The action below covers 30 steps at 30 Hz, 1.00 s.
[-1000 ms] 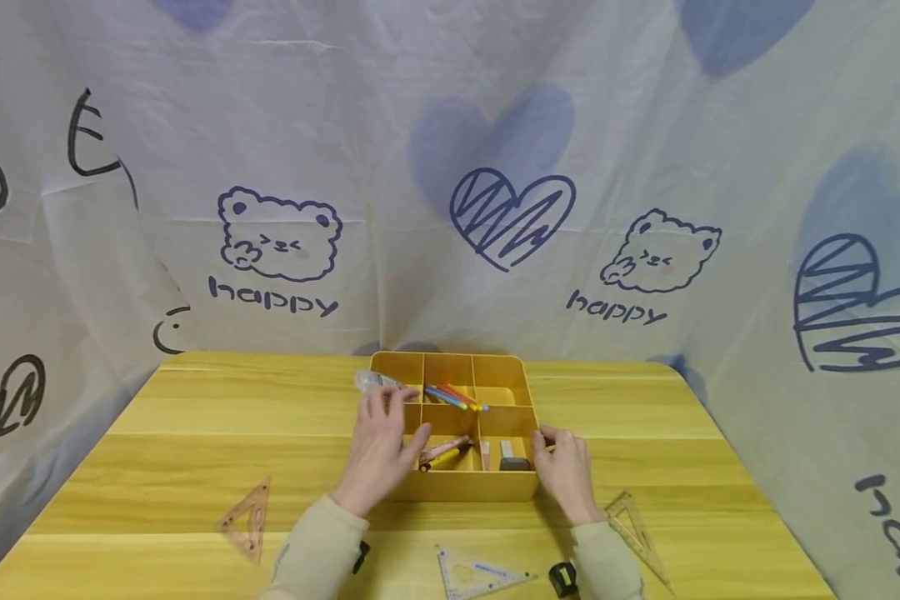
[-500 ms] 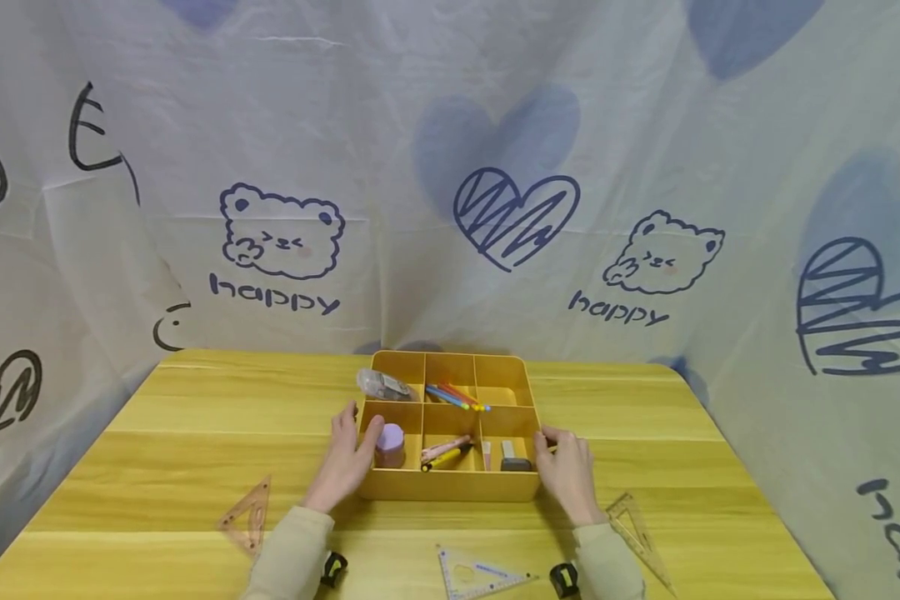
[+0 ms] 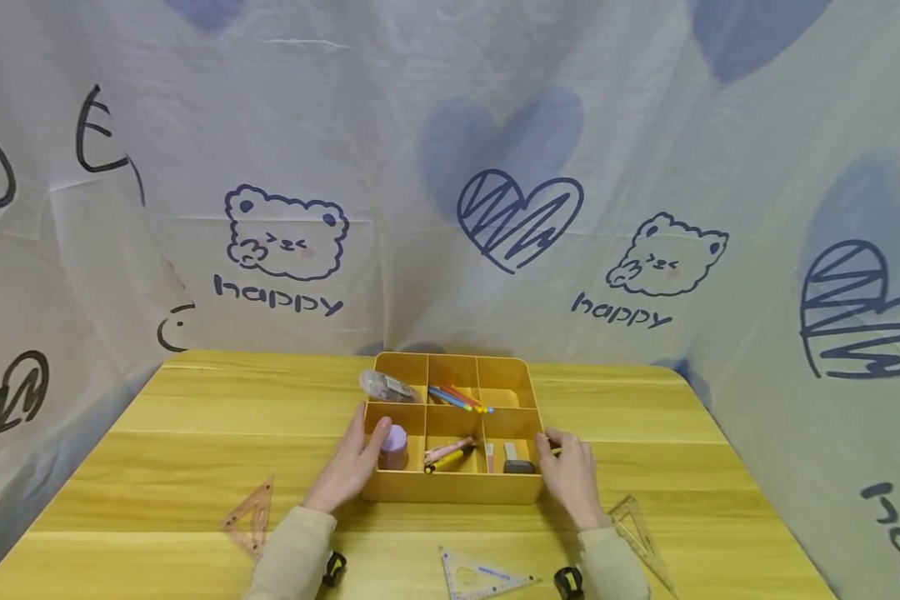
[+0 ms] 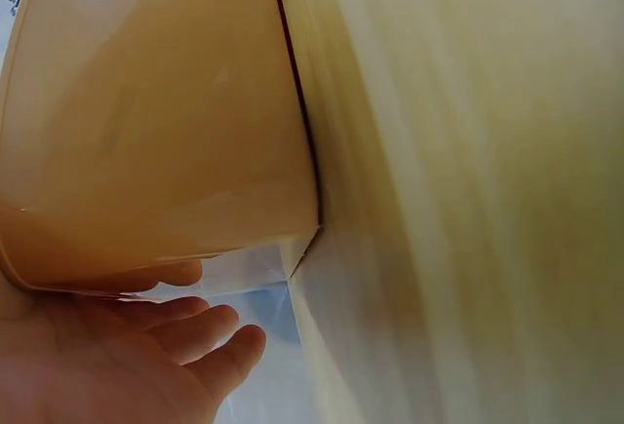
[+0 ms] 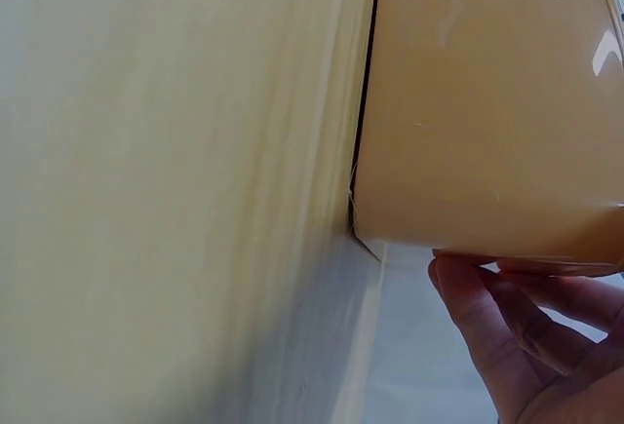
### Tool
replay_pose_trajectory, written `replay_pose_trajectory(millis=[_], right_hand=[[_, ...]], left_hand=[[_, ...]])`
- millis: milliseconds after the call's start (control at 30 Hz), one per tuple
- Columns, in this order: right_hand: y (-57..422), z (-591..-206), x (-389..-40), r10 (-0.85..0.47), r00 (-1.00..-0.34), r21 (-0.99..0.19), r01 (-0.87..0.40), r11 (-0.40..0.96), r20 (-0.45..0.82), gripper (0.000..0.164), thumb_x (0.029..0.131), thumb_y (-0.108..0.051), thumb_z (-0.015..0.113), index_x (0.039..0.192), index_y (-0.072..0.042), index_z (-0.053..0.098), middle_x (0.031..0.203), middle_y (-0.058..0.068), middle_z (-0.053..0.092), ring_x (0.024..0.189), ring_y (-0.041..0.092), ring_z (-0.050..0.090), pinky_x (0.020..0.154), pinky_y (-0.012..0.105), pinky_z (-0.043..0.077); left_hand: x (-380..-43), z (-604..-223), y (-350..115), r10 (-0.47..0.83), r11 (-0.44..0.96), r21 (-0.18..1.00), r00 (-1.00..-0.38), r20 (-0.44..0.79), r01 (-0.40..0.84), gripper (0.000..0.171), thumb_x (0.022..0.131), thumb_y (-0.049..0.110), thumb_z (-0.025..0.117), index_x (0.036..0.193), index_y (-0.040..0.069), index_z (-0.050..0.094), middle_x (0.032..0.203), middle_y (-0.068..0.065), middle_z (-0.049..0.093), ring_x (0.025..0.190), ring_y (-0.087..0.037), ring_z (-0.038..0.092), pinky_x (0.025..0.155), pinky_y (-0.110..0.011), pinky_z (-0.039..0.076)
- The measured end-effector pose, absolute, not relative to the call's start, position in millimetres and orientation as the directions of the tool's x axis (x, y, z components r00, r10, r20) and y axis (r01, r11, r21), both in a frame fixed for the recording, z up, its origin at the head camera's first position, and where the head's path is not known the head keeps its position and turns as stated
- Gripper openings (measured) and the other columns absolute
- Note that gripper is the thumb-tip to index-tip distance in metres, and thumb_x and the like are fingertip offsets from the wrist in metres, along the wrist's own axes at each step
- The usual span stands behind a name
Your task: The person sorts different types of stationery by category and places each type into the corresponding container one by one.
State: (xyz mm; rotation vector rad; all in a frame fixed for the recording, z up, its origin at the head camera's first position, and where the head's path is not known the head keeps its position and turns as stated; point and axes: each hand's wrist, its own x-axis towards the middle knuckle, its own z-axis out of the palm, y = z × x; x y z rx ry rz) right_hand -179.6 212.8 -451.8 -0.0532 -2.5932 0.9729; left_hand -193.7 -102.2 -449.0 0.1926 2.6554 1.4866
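Note:
A yellow divided organizer box (image 3: 450, 489) stands on the table in the head view. My left hand (image 3: 351, 463) grips its left wall, thumb over the rim and fingers outside. The left wrist view shows the box's side (image 4: 166, 112) above the fingers (image 4: 234, 361). At the right wall, my right hand (image 3: 572, 475) holds the rim; its fingers (image 5: 468, 307) touch the side in the right wrist view. Inside lie a purple-lidded jar (image 3: 394, 446), a clear-and-grey item (image 3: 388, 387), blue and red pens (image 3: 452, 398), pink and yellow pens (image 3: 448, 455) and a grey-and-white block (image 3: 518, 466).
An orange set square (image 3: 249, 515) lies left of the box and a clear yellowish one (image 3: 642, 537) to its right. In front is a clear triangle ruler (image 3: 483, 575). A printed curtain (image 3: 405, 300) hangs behind the table's far edge.
My left hand has drawn back from over the left compartments to the box's left wall, baring the purple-lidded jar and the clear-and-grey item. The right hand has stayed at the right wall.

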Motion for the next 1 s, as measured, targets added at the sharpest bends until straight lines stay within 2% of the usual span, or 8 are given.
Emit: replay_pose_trajectory(millis=[133,233,333,433,467,633,800,1000], right_hand=[[214.7,-449.2,-178.6,0.134,-0.947,-0.656,-0.095,0.749,0.291,0.027,0.100,-0.013,0.060,0.113,0.006,0.074,0.091,0.017,0.077,0.077,0.024,0.071,0.068,0.036,0.055],[217.7,-445.1,-174.8,0.090,-0.968,-0.693,-0.102,0.714,0.235,0.030,0.103,-0.017,0.057,0.114,0.006,0.073,0.090,0.019,0.076,0.062,0.021,0.065,0.060,0.031,0.052],[221.5,-440.2,-168.2,0.062,-0.989,-0.723,-0.056,0.688,0.135,0.041,0.107,-0.025,0.050,0.086,0.003,0.072,0.066,0.010,0.064,0.048,0.014,0.048,0.052,0.024,0.042],[225.6,-436.2,-159.8,0.076,-0.996,-0.706,0.021,0.708,0.046,0.058,0.110,-0.034,0.039,0.062,-0.006,0.055,0.053,0.001,0.045,0.048,0.010,0.040,0.050,0.023,0.037],[226.9,-435.2,-157.3,0.081,-0.996,-0.690,0.034,0.723,0.036,0.061,0.111,-0.036,0.036,0.058,-0.007,0.049,0.052,0.001,0.046,0.048,0.010,0.040,0.051,0.024,0.036],[234.5,-431.4,-143.0,0.057,-0.998,-0.645,0.044,0.763,-0.001,0.073,0.111,-0.043,0.028,0.065,-0.003,0.069,0.059,0.005,0.067,0.055,0.013,0.057,0.057,0.027,0.047],[239.4,-430.5,-128.8,-0.180,-0.975,-0.681,-0.042,0.731,-0.133,0.072,0.109,-0.047,0.033,0.069,-0.003,0.073,0.058,0.004,0.069,0.051,0.014,0.062,0.051,0.025,0.052],[234.5,-432.2,-120.6,-0.551,-0.817,-0.682,-0.307,0.663,-0.168,0.038,0.101,-0.038,0.060,0.082,-0.008,0.075,0.061,-0.009,0.061,0.051,-0.004,0.044,0.051,0.017,0.041]], left_hand=[[-193.7,-449.1,-101.5,0.151,0.535,0.842,-0.988,-0.017,0.067,0.084,0.108,0.053,0.030,0.158,-0.008,0.001,0.166,-0.032,0.006,0.153,-0.048,0.013,0.125,-0.059,0.013],[-193.1,-449.2,-102.0,0.145,0.543,0.838,-0.989,-0.026,0.058,0.084,0.108,0.053,0.030,0.159,-0.008,0.001,0.166,-0.031,0.006,0.153,-0.048,0.014,0.125,-0.060,0.014],[-192.8,-449.4,-102.7,0.144,0.546,0.836,-0.989,-0.029,0.055,0.085,0.108,0.053,0.031,0.159,-0.007,0.001,0.166,-0.031,0.006,0.153,-0.048,0.014,0.125,-0.060,0.014],[-192.8,-449.8,-103.0,0.150,0.543,0.838,-0.988,-0.025,0.061,0.085,0.108,0.053,0.032,0.159,-0.008,0.000,0.166,-0.031,0.005,0.153,-0.048,0.013,0.125,-0.060,0.013],[-192.8,-450.0,-102.9,0.151,0.542,0.838,-0.988,-0.024,0.063,0.085,0.108,0.053,0.032,0.159,-0.008,0.000,0.166,-0.031,0.005,0.153,-0.048,0.013,0.125,-0.060,0.013],[-193.1,-450.9,-102.3,0.151,0.541,0.839,-0.988,-0.026,0.061,0.086,0.107,0.053,0.033,0.159,-0.007,0.001,0.166,-0.031,0.006,0.152,-0.048,0.016,0.124,-0.061,0.016],[-193.4,-451.3,-101.9,0.149,0.545,0.837,-0.988,-0.034,0.054,0.086,0.107,0.054,0.033,0.159,-0.007,0.000,0.165,-0.031,0.007,0.152,-0.049,0.017,0.124,-0.061,0.017],[-193.6,-450.8,-102.4,0.148,0.546,0.836,-0.988,-0.035,0.052,0.087,0.107,0.054,0.033,0.159,-0.007,0.000,0.165,-0.030,0.008,0.152,-0.048,0.018,0.124,-0.061,0.018]])
